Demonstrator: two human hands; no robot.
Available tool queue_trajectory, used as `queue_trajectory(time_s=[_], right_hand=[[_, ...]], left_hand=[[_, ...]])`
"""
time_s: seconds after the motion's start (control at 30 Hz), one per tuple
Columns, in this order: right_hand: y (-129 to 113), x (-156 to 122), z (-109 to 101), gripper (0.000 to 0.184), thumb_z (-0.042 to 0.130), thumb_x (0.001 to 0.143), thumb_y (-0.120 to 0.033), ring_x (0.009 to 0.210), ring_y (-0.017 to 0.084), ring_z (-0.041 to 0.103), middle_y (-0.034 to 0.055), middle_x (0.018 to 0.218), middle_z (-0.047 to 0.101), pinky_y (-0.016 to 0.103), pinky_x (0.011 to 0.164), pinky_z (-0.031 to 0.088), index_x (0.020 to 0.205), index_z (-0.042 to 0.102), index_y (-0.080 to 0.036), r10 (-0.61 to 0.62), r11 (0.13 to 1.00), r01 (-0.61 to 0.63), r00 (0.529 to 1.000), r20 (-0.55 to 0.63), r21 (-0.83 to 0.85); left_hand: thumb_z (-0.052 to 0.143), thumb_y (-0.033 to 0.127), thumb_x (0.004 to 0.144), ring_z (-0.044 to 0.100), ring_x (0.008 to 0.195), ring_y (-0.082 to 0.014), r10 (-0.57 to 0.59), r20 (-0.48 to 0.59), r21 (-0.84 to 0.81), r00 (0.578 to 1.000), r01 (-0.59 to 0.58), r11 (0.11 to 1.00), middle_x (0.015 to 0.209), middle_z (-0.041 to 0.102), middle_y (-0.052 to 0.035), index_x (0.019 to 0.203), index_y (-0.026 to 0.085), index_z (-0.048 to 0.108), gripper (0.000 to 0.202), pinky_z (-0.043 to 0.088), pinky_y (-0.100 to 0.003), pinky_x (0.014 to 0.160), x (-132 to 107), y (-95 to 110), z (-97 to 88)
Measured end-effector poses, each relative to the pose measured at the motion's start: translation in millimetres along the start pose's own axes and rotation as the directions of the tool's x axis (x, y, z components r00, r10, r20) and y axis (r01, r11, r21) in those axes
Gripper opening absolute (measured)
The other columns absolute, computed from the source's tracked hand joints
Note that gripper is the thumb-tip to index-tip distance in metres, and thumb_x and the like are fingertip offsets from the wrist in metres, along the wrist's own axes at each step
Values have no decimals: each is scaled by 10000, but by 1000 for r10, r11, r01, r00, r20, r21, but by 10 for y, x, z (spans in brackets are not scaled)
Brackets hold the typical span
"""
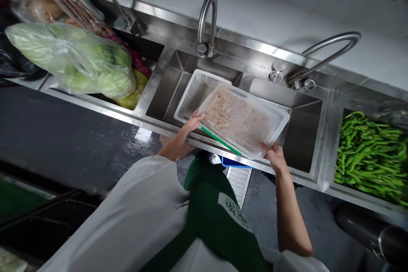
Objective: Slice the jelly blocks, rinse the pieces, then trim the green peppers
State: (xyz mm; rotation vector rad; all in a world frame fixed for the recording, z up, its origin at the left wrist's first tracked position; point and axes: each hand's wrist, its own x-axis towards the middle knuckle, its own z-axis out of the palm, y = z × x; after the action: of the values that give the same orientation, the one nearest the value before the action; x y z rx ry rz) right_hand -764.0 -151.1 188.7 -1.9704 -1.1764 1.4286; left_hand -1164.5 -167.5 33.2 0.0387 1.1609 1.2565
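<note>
I hold a clear plastic tub (255, 129) with both hands over the steel sink (165, 89). It is tilted toward a white perforated basket (196, 93) that stands in the middle basin. Pale cut pieces of food (223, 112) lie inside the tub, gathered at its lower left end. My left hand (193, 121) grips the tub's left corner. My right hand (276, 156) grips its near right corner. A green strip (219, 139) shows under the tub's front edge.
Two curved taps (207, 17) (328, 51) rise behind the basins. A bag of green leafy vegetables (73, 59) lies on the left basin. Green beans (369, 157) fill a container at the right. A floor drain grate (239, 180) lies below.
</note>
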Motion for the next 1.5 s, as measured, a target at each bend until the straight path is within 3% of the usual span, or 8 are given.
queue_trajectory(time_s=[0.3,0.5,0.7,0.97,1.1,1.27,1.5], right_hand=[[-33,-23,12,687,808,629,-531,931,321,748,162,1135,767,312,604,584,1184,661,-155,-7,1000,7,1000,-6,-21],[20,15,-3,726,801,638,-563,838,297,747,158,1109,769,309,552,564,1215,649,-149,-1,999,1,1000,0,-54],[-15,-5,9,739,817,610,-558,891,318,745,177,1142,760,301,547,559,1204,653,-150,3,1000,-3,1000,-12,-31],[-79,-51,35,780,807,591,-576,746,292,725,162,1006,772,302,479,527,1212,649,-131,21,998,-22,1000,-22,-51],[-83,-56,37,789,814,601,-562,762,298,732,162,1040,774,301,477,526,1245,647,-137,13,999,-14,1000,-16,-39],[-66,-51,45,761,837,595,-549,833,322,748,173,1071,775,314,516,562,1205,660,-130,0,1000,1,1000,-14,12],[-59,-43,48,812,845,587,-591,849,324,757,176,1083,776,314,513,569,1234,653,-140,-21,1000,20,1000,-16,-20]], left_hand=[[911,135,722,692,1150,-208,13,-72,25,997,-11,1000,1222,757,-5,1401,317,642,753,515,-363,1051,47,7,29],[907,114,720,670,1191,-219,14,-89,31,996,-11,999,1235,754,-9,1364,309,670,713,519,-356,1043,50,5,-4],[923,157,721,697,1112,-183,40,-11,20,999,-40,999,1153,766,9,1391,322,649,743,524,-340,1037,51,6,6],[946,169,713,709,1139,-234,37,-10,-14,999,-37,999,1180,773,-32,1364,281,677,713,520,-385,1063,76,-30,-20],[924,151,739,712,1138,-206,27,-28,-3,999,-27,1000,1171,776,-8,1419,304,632,755,517,-376,1072,73,-14,-1],[918,149,759,688,1216,-240,-2,-69,10,998,3,1000,1185,781,-26,1424,284,630,737,500,-383,1095,48,12,18],[917,120,741,717,1130,-230,13,-56,-12,998,-13,1000,1155,788,-23,1375,275,667,698,505,-412,1087,76,-11,1]])
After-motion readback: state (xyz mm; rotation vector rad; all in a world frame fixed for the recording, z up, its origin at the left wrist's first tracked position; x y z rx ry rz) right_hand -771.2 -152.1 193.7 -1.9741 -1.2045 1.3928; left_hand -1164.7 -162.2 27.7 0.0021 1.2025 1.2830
